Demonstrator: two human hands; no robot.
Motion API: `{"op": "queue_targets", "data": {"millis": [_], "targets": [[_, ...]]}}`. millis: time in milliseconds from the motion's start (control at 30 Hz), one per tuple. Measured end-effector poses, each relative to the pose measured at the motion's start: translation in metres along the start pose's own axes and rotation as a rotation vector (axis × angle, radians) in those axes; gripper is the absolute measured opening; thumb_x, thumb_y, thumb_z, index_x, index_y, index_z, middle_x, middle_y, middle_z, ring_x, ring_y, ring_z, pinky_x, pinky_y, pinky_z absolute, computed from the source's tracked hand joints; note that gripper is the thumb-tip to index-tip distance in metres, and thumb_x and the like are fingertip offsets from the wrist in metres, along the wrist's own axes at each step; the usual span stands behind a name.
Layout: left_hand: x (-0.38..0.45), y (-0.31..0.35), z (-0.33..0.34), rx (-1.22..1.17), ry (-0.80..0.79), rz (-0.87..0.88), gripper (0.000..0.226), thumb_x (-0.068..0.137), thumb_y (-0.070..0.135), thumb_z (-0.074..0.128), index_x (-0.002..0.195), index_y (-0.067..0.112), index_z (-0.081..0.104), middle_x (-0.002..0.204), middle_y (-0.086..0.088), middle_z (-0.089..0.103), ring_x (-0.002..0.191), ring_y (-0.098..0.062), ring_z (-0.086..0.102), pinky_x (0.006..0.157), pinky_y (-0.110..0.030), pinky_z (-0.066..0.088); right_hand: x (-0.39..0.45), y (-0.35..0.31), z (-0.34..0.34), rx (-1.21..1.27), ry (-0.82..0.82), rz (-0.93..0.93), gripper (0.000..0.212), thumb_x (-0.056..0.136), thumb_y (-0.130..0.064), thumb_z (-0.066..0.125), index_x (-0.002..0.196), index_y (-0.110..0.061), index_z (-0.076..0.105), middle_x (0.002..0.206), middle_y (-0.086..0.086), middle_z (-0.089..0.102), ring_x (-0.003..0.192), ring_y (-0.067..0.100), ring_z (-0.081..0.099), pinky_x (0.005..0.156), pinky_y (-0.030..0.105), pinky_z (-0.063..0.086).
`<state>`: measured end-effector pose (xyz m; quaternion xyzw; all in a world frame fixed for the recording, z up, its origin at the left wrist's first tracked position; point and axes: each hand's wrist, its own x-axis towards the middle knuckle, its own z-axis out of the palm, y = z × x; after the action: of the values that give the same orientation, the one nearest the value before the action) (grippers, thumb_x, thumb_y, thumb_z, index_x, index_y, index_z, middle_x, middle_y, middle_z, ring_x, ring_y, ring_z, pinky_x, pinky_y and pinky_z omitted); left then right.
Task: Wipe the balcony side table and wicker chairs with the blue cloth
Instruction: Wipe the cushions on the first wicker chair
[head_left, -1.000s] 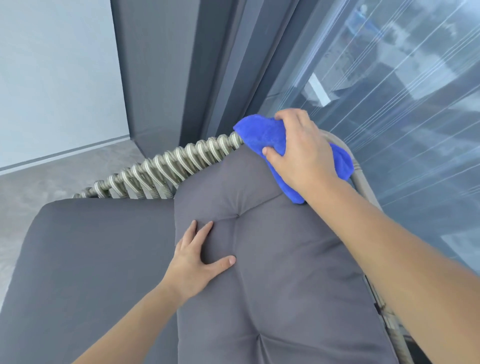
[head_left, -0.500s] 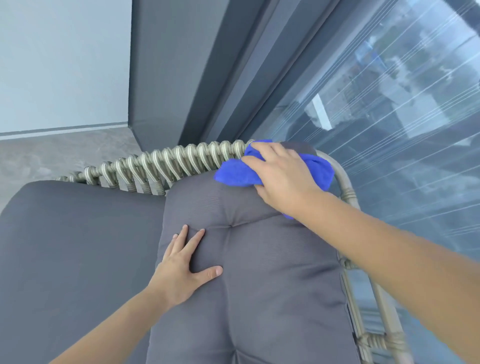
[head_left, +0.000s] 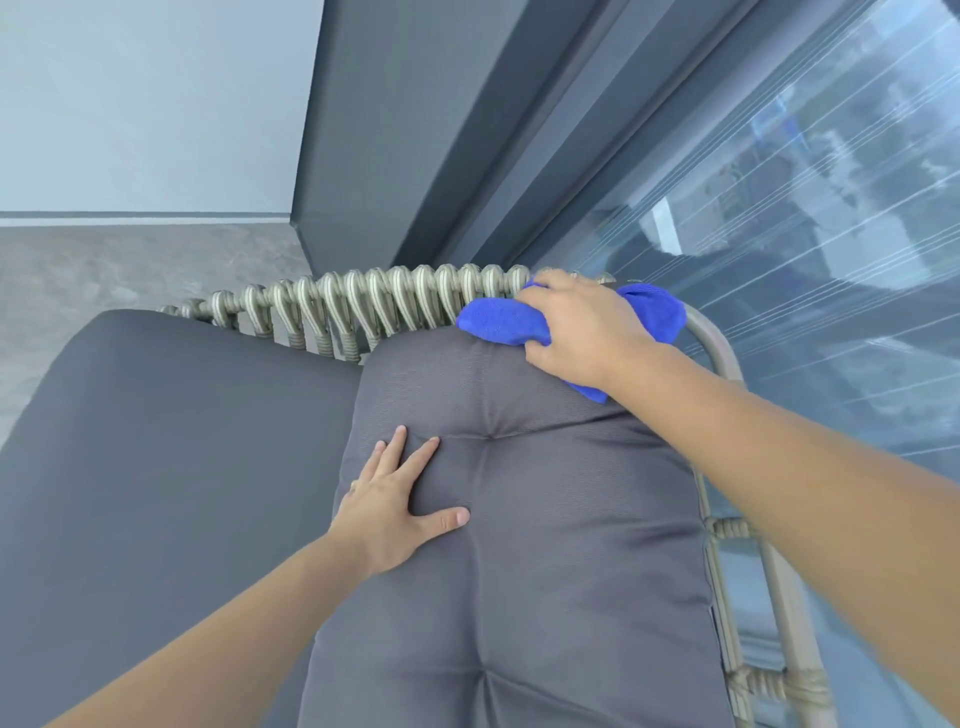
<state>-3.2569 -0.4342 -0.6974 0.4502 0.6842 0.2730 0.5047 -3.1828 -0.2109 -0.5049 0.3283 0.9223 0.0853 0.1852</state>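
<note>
The left hand (head_left: 397, 512) lies flat, fingers spread, pressing on the grey back cushion (head_left: 519, 545) (thumb splayed out). Further right, the right hand (head_left: 582, 332) grips the bunched blue cloth (head_left: 498, 322) against the wicker chair (head_left: 363, 301) top rail, beside the glass (head_left: 805, 234).
</note>
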Motion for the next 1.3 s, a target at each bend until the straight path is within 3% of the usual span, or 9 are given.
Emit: {"op": "queue_targets", "data": {"millis": [133,333,600,833,1067,1300], "targets": [[0.000,0.002,0.000,0.008,-0.002,-0.012,0.103,0.075,0.082,0.062,0.159,0.052,0.011,0.171,0.016,-0.014,0.158,-0.013,-0.012,0.128,-0.052,0.012,-0.019,0.003,-0.005,0.124,-0.100,-0.141,0.044,0.086,-0.028,0.068,0.130,-0.029,0.066,0.134,-0.008,0.057,0.117,0.023,0.055,0.096,0.034,0.043],[-0.003,0.009,-0.002,0.015,-0.015,-0.025,0.099,0.082,0.075,0.065,0.160,0.051,0.010,0.171,0.015,-0.015,0.158,-0.013,-0.013,0.128,-0.053,0.011,-0.058,-0.014,0.002,0.079,-0.203,-0.254,0.047,0.086,-0.025,0.068,0.132,-0.027,0.066,0.139,-0.008,0.055,0.120,0.024,0.054,0.106,0.039,0.040],[-0.010,0.013,-0.002,0.012,0.025,-0.022,0.094,0.087,0.069,0.065,0.162,0.046,0.012,0.172,0.012,-0.011,0.159,-0.014,-0.011,0.128,-0.052,0.011,-0.093,-0.048,0.013,0.082,-0.304,-0.254,0.041,0.085,-0.031,0.065,0.127,-0.034,0.064,0.125,-0.011,0.058,0.109,0.022,0.057,0.094,0.043,0.049],[-0.052,-0.004,0.013,-0.039,0.071,-0.002,0.081,0.097,0.056,0.059,0.162,0.044,0.012,0.173,0.009,-0.001,0.160,-0.018,-0.003,0.128,-0.042,0.016,-0.133,-0.065,0.023,0.074,-0.283,-0.288,0.048,0.089,-0.034,0.064,0.137,-0.032,0.059,0.134,-0.009,0.053,0.110,0.020,0.055,0.095,0.042,0.048],[-0.080,-0.008,0.016,-0.059,0.025,0.004,0.089,0.096,0.044,0.067,0.163,0.042,0.010,0.173,0.006,-0.002,0.159,-0.017,-0.001,0.126,-0.037,0.017,-0.176,-0.087,0.028,0.065,-0.282,-0.307,0.046,0.089,-0.029,0.063,0.135,-0.029,0.058,0.137,-0.007,0.052,0.108,0.021,0.051,0.095,0.039,0.044],[-0.099,-0.013,0.028,0.040,-0.016,0.009,0.103,0.092,0.033,0.072,0.163,0.042,-0.003,0.172,0.001,-0.010,0.159,-0.024,-0.004,0.125,-0.044,0.022,-0.223,-0.119,0.031,0.010,-0.342,-0.305,0.039,0.092,-0.026,0.058,0.131,-0.026,0.058,0.136,-0.003,0.049,0.117,0.025,0.049,0.096,0.042,0.044]]}}
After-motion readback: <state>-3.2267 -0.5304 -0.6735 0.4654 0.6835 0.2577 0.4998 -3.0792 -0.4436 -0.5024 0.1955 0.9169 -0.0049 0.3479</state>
